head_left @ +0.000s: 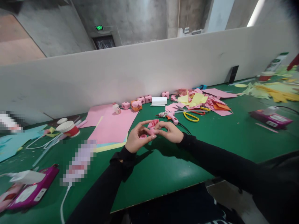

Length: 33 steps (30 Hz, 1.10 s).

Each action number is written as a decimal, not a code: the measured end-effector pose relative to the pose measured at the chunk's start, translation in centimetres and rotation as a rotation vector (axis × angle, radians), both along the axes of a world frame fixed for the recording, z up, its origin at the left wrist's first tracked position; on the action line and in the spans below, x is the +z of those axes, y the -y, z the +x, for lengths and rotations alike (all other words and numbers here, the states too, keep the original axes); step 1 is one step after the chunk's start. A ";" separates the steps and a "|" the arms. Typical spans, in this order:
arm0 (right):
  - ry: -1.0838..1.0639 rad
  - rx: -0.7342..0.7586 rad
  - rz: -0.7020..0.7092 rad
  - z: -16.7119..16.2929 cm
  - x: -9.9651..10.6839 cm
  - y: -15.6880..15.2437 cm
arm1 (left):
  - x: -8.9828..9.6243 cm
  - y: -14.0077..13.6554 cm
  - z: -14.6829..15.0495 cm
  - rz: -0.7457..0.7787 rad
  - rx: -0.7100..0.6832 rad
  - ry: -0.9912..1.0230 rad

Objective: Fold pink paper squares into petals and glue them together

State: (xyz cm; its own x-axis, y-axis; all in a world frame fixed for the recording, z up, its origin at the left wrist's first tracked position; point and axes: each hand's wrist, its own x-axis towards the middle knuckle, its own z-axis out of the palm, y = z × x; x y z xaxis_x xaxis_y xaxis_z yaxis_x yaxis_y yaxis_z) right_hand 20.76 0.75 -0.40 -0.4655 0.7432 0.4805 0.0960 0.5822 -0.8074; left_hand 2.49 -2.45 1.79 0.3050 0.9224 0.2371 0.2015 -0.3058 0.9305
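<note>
Between both hands, above the green table (149, 177), is a folded pink paper piece (153, 123) with pleats fanning out at its top. My left hand (137, 135) curls around its left side, thumb underneath and index finger over the top. My right hand (169, 131) pinches its right side with thumb and fingertips. Part of the paper is hidden behind the fingers. Just beyond my right hand lie a pink glue gun (172, 118) and yellow-handled scissors (191, 116).
Pink sheets (112, 127) lie left of the hands. Folded pink paper shapes (125, 105) line the white partition (140, 68). A heap of paper scraps (198, 99) is at the back. A paper cup (70, 129) and purple power strips (35, 186) stand left, another purple strip (271, 118) right.
</note>
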 end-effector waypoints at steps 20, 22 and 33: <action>-0.310 0.101 -0.297 -1.3 0.4 0.9 | 0.4 -0.1 0.2 -0.116 0.046 0.260; -0.314 0.122 -0.292 -1.2 0.6 0.9 | 0.6 0.0 0.2 -0.127 0.033 0.257; -0.376 -0.003 -0.279 -1.7 -0.1 0.3 | -0.6 -0.6 0.6 -0.137 0.100 0.337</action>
